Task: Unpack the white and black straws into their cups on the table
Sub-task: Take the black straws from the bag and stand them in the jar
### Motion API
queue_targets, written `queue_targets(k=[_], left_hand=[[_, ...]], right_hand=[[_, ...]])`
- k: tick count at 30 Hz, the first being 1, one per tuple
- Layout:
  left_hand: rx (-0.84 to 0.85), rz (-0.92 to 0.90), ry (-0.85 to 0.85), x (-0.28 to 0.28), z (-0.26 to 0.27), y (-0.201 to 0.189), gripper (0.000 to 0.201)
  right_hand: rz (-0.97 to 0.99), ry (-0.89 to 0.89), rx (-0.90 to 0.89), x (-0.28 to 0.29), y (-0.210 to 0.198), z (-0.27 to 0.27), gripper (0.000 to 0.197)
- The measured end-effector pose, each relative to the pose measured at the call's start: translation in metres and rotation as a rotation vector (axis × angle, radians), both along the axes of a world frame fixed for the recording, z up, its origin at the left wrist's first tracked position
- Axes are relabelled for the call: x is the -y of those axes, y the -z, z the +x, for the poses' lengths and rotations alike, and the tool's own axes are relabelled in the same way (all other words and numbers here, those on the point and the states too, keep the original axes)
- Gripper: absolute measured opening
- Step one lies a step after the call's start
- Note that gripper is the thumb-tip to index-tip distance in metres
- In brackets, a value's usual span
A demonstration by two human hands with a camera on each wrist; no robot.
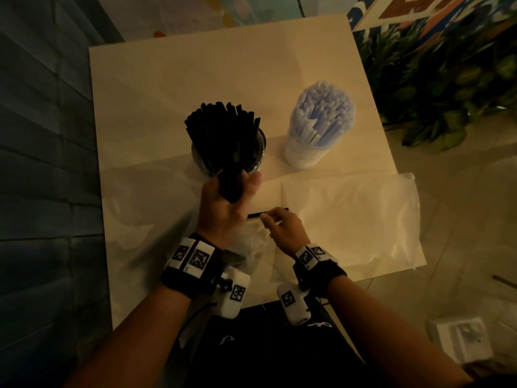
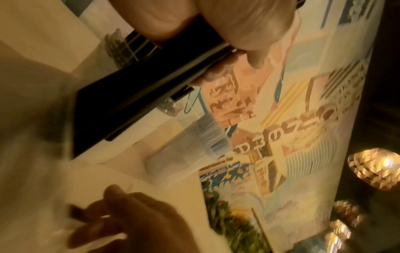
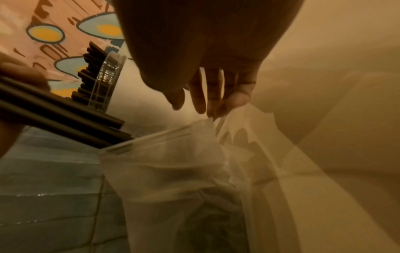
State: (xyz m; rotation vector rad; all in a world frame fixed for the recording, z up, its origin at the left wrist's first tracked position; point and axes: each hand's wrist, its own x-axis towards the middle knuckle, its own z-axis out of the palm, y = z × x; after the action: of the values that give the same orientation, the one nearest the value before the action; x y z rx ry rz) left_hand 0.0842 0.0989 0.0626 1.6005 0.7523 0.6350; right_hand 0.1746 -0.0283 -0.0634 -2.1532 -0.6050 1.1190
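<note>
My left hand (image 1: 233, 183) grips a bundle of black straws (image 1: 230, 189) at its lower end, just in front of the clear cup (image 1: 256, 161) that is packed with black straws (image 1: 223, 127). In the left wrist view the bundle (image 2: 138, 95) runs slantwise under my curled fingers (image 2: 249, 25). My right hand (image 1: 270, 217) pinches the top edge of a crumpled clear plastic bag (image 3: 173, 171) between thumb and fingers (image 3: 236, 99). A short black strip (image 1: 253, 215) shows beside those fingertips. The white straws (image 1: 321, 113) stand in their cup (image 1: 302, 155) at the right.
A flat clear bag (image 1: 358, 219) lies over the table's front right corner. Another sheet of plastic (image 1: 140, 197) covers the front left. Green plants (image 1: 436, 88) stand right of the table (image 1: 195, 74). A white box (image 1: 461, 340) sits on the floor.
</note>
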Motion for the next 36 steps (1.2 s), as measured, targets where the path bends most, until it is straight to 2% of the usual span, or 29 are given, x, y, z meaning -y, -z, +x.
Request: queue_targets(k=[4, 6, 8, 9, 11, 14, 15, 19, 22, 25, 27, 28, 31, 32, 34, 36], left_hand=[[0.252, -0.126, -0.103, -0.016, 0.001, -0.031, 0.019], [0.399, -0.212, -0.112, -0.027, -0.002, -0.047, 0.024], [0.480, -0.243, -0.111, -0.039, -0.007, -0.061, 0.032], [0.514, -0.261, -0.108, -0.045, -0.010, -0.068, 0.039], [0.582, -0.311, -0.087, -0.053, -0.016, -0.079, 0.047], [0.636, -0.338, -0.048, -0.052, -0.017, -0.089, 0.045], [0.634, -0.341, -0.038, -0.048, -0.016, -0.089, 0.045], [0.586, -0.318, -0.068, -0.041, -0.013, -0.085, 0.030], [0.628, -0.365, -0.091, -0.044, -0.016, -0.086, 0.026], [0.595, -0.389, -0.112, -0.038, -0.015, -0.080, 0.015], [0.524, -0.416, -0.103, -0.031, -0.013, -0.074, 0.019], [0.489, -0.412, -0.091, -0.028, -0.014, -0.069, 0.022], [0.226, -0.230, 0.014, -0.023, -0.025, -0.051, 0.019], [0.105, -0.179, 0.071, -0.019, -0.028, -0.043, 0.015], [-0.059, -0.209, 0.261, -0.007, -0.035, -0.040, 0.005], [-0.203, -0.178, 0.469, 0.010, -0.039, -0.037, 0.031]], right_hand=[[0.063, 0.124, 0.019, -0.003, -0.017, 0.003, 0.024], [0.202, 0.178, 0.051, -0.002, -0.037, 0.003, 0.023], [0.372, 0.274, 0.011, -0.004, -0.061, 0.004, 0.025], [0.448, 0.345, -0.061, -0.006, -0.071, 0.005, 0.029], [0.544, 0.502, -0.323, -0.013, -0.088, 0.003, 0.039], [0.566, 0.671, -0.812, -0.030, -0.106, -0.003, 0.058], [0.552, 0.693, -0.913, -0.036, -0.111, -0.005, 0.064], [0.551, 0.697, -1.042, -0.047, -0.125, -0.013, 0.071], [0.538, 0.669, -1.049, -0.046, -0.129, -0.019, 0.070], [0.542, 0.575, -1.064, -0.045, -0.140, -0.028, 0.070], [0.526, 0.463, -0.986, -0.044, -0.147, -0.031, 0.070], [0.513, 0.395, -0.868, -0.044, -0.149, -0.030, 0.069], [0.543, 0.172, -0.488, -0.034, -0.151, -0.017, 0.063], [0.591, 0.116, -0.436, -0.029, -0.155, -0.012, 0.061], [0.657, -0.005, -0.401, -0.023, -0.164, -0.008, 0.053], [0.638, -0.106, -0.343, -0.022, -0.173, -0.011, 0.036]])
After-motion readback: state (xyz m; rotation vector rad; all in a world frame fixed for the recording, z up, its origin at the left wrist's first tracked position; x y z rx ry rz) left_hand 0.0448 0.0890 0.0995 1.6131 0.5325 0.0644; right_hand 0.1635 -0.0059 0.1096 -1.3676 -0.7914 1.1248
